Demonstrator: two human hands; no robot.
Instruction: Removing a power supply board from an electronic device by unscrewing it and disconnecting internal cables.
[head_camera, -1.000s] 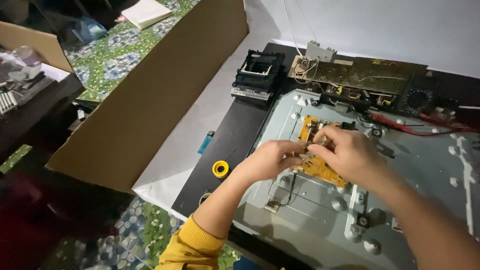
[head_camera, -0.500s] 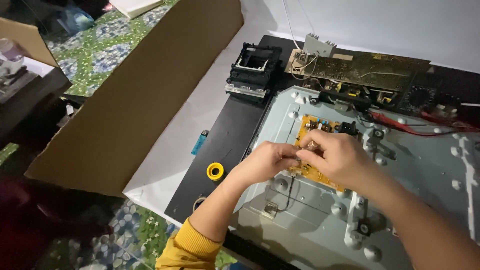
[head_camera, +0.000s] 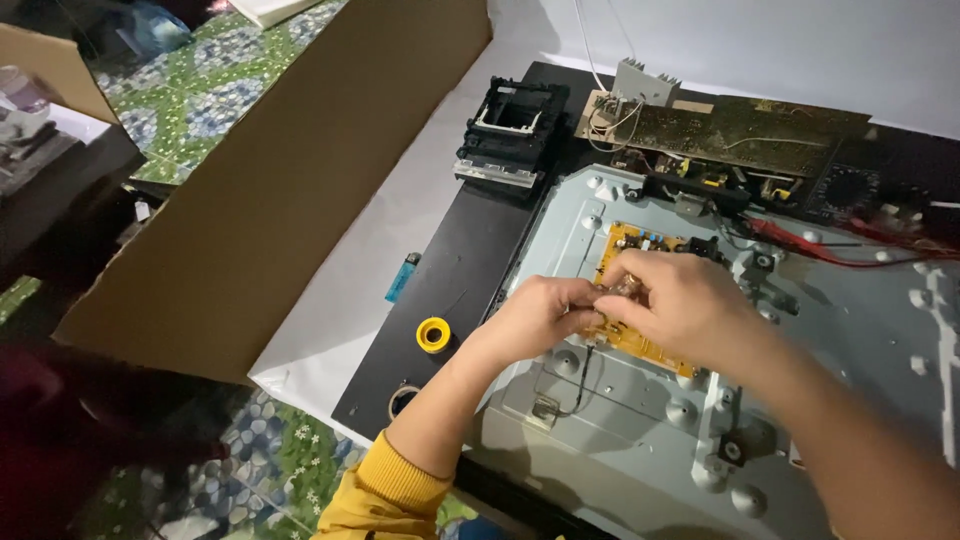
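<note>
On the grey metal panel, the left hand and right hand pinch a small clear part together over the yellow circuit board. Beside them sits a yellow tape roll. Farther back lies a big green board.

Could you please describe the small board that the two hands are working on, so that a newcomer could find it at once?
Start at the large grey metal chassis lying on the black tabletop. Near its upper middle, where the left hand and right hand meet, lies a small yellow circuit board. It is the only bright yellow board; the long board behind it is dull brownish green.
</note>
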